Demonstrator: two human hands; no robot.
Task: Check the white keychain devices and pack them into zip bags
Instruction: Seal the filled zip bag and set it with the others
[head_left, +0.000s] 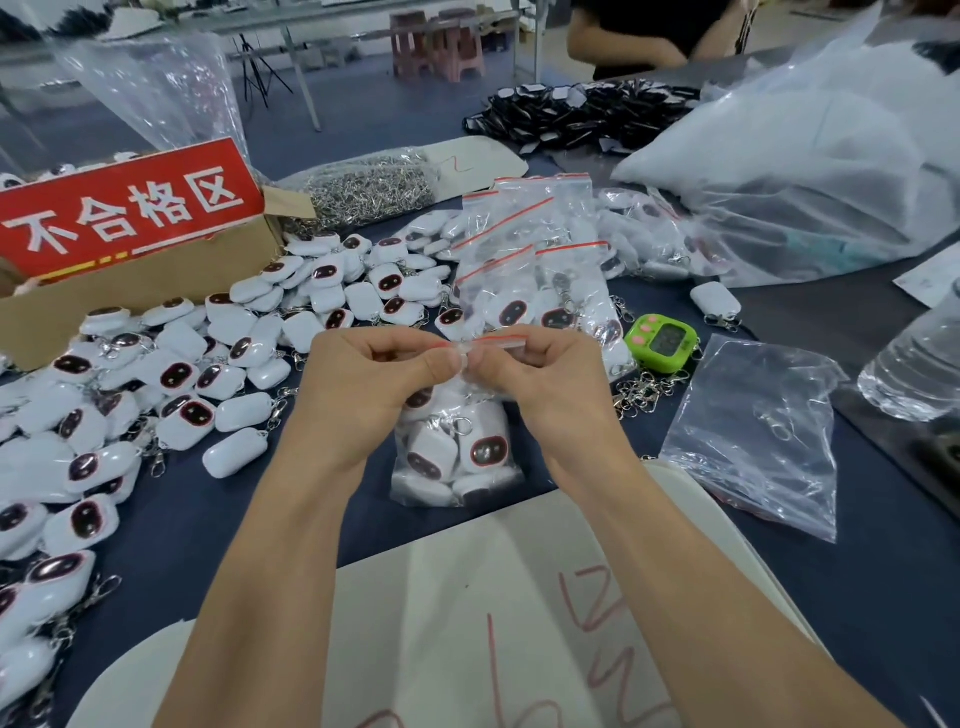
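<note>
Two hands seal a filled zip bag above a crowded dark table (883, 597).

Loose white keychain devices (156, 374) spread in a heap to the left, beside a cardboard box (156, 291) with a red sign. Spare zip bags (530, 244) lie just behind the hands, with a green timer (662, 343) and a crumpled clear bag (753, 436) to the right. The filled zip bag (457, 457) hangs below the hands. The left hand (384, 374) and right hand (535, 369) meet thumb to thumb, each pinching its red-lined top strip.
</note>
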